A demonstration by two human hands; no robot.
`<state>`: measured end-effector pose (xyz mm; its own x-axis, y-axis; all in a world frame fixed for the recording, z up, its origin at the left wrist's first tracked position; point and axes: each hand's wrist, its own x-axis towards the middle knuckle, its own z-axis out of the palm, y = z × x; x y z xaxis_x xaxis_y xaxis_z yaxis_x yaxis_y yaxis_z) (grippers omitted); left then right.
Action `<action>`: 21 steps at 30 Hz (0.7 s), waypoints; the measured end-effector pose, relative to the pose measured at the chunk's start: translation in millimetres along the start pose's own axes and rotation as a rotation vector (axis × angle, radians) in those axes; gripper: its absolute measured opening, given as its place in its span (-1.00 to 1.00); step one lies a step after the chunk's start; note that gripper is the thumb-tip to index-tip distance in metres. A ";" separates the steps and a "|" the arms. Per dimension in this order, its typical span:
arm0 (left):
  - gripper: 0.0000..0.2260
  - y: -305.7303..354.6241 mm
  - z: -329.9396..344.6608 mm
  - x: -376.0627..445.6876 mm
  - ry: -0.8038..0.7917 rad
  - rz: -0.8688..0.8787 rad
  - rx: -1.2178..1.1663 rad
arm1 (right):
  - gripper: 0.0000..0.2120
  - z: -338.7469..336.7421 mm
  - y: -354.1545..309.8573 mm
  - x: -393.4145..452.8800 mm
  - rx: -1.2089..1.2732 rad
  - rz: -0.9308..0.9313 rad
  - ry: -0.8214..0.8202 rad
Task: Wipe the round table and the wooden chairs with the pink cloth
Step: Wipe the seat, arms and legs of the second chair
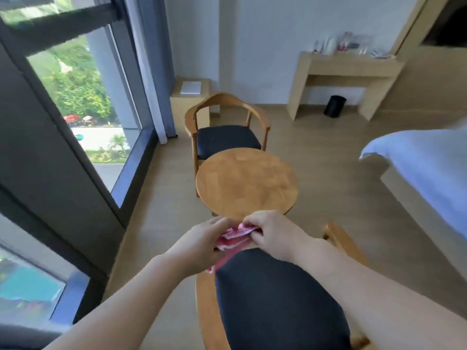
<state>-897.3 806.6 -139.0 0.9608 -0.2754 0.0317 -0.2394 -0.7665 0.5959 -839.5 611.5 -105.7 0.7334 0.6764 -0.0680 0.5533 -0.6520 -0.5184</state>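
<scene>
Pink cloth [233,238] sits bunched between your left hand [202,245] and right hand [271,232], both pinching it just above the near chair [275,301], at the round table [246,181]'s near edge. Wiping looks not yet begun: table, near chair and far chair [227,122] all seem left to do.

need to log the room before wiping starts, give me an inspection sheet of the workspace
surface: round table wooden top, nothing seen on it
job's things: pink cloth bunched between both hands, above the near chair; far chair beyond the table, both with dark seat cushions
clutter: nothing seen on table or chairs
grippers: left hand and right hand both hold the cloth
cables: nothing seen
surroundings: window on the left, bed on the right, desk with small blurred items, black bin under it, low cabinet in the corner
</scene>
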 end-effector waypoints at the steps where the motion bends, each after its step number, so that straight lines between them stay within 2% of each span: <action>1: -0.59 0.2 -0.3 11.3 -0.028 0.036 0.002 | -0.84 -3.5 4.8 -2.1 -0.008 0.041 0.016; 4: -0.62 5.7 -0.5 43.2 -0.104 0.115 0.039 | -0.85 -13.9 22.5 -3.7 -0.025 0.109 0.068; 9: -0.71 2.2 -1.9 70.6 -0.109 0.124 0.051 | -0.85 -14.0 37.4 0.8 0.030 0.138 0.129; 12: -0.75 -12.5 -4.5 86.5 -0.190 0.154 0.048 | -0.85 -4.1 40.6 8.4 0.059 0.178 0.130; 15: -0.82 -37.7 -7.6 111.5 -0.206 0.217 0.043 | -0.86 1.9 43.9 28.5 0.081 0.247 0.122; 18: -0.86 -74.2 -13.5 137.1 -0.256 0.286 0.017 | -0.77 16.1 36.2 54.2 0.093 0.353 0.142; 21: -0.85 -106.2 -22.2 161.2 -0.374 0.398 0.024 | -0.85 38.7 19.9 75.6 0.056 0.488 0.193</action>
<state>-713.8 856.5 -179.4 0.6809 -0.7314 -0.0392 -0.5820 -0.5728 0.5772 -788.3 662.9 -154.1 0.9628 0.2200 -0.1570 0.1116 -0.8525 -0.5107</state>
